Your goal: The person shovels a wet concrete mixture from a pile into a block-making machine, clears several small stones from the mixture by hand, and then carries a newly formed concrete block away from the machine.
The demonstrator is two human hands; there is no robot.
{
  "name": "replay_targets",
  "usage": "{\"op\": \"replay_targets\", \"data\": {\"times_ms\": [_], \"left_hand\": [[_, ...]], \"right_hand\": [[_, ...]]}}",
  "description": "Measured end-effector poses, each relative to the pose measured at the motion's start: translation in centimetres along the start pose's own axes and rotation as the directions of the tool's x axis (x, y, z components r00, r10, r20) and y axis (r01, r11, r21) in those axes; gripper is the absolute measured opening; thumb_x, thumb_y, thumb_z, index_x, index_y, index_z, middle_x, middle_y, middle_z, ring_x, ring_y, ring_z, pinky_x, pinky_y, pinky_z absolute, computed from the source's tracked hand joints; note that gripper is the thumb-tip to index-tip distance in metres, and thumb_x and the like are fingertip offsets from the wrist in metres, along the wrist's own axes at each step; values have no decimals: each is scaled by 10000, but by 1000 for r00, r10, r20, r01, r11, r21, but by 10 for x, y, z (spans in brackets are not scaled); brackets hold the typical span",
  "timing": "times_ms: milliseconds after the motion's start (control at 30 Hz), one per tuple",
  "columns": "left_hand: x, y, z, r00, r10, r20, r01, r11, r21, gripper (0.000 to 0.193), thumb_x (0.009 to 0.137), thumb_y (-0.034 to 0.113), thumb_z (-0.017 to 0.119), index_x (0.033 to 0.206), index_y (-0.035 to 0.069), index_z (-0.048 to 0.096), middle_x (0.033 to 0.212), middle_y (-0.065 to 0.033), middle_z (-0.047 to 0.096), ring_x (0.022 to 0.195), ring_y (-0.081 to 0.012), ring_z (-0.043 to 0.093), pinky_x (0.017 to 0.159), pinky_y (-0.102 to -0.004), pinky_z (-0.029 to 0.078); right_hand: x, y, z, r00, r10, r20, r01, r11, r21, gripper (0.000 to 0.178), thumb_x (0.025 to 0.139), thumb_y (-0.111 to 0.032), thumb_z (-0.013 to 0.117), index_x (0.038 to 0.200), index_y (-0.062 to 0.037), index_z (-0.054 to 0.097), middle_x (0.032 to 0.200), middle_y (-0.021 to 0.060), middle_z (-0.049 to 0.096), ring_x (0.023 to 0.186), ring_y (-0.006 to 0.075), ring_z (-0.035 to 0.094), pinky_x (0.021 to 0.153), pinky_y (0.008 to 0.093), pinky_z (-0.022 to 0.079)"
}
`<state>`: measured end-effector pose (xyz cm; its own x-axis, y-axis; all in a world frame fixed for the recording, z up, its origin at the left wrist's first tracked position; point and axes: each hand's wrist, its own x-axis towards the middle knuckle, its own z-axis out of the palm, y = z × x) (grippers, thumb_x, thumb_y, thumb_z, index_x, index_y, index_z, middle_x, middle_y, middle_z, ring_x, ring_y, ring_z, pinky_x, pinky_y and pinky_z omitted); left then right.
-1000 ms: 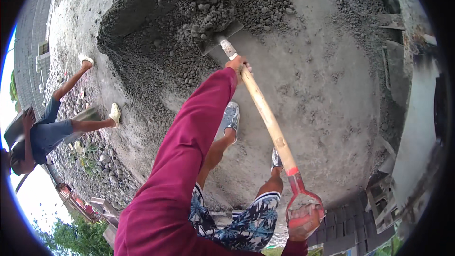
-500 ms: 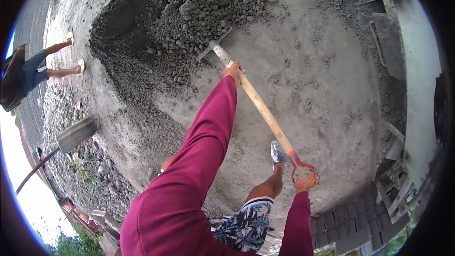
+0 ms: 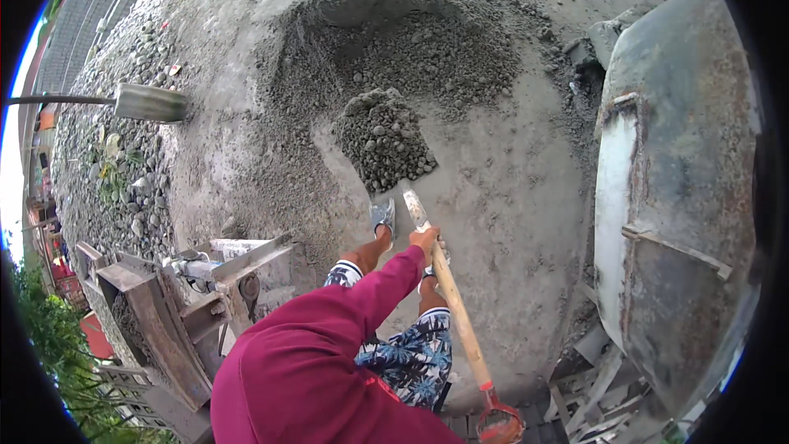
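Observation:
My left hand is closed round the pale wooden shaft of a shovel, low down near the blade. At the lower edge my right hand is at the shovel's red D-shaped grip, mostly cut off by the picture's edge. A heaped load of grey gravelly mix covers the blade, hiding most of its metal. The loaded blade is in front of my feet, on the near side of a larger grey heap with a hollowed middle.
A large rusty metal drum stands on the right. Another shovel's blade juts in from the left above loose stones. A rusty metal frame is at lower left, with wood scraps at lower right.
The shovel blade has come away from the heap and now carries a load of mix. My view has turned right, bringing in the drum. The other person is almost out of view.

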<state>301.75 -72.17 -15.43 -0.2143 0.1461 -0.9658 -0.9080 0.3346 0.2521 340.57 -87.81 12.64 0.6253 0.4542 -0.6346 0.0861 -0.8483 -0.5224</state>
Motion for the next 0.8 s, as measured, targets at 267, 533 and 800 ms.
{"op": "replay_targets", "data": {"times_ms": [267,533,800], "left_hand": [[-197,75,-100,994,94,-49,-106,899,-425,97,787,107,570,793,18,530,627,-81,528,489,-204,548,429,-369,470],[-393,197,-285,759,528,-381,-650,639,-411,192,831,186,600,805,9,530,676,-82,549,567,-196,568,522,-360,506],[-527,132,-476,448,418,-790,-781,614,-117,284,819,149,580,968,-73,483,812,-139,563,720,-257,614,608,-448,534]], "right_hand": [[-75,-155,-14,913,-190,362,247,962,-118,141,795,-247,588,767,-109,598,557,-8,483,444,113,454,372,280,371],[-124,-192,74,624,-21,781,281,939,-200,148,803,-252,589,806,-104,602,561,5,503,443,122,468,367,285,385],[-157,-138,205,87,700,709,138,696,-705,196,845,-164,539,973,-25,591,626,38,574,525,159,565,459,313,485]]}}
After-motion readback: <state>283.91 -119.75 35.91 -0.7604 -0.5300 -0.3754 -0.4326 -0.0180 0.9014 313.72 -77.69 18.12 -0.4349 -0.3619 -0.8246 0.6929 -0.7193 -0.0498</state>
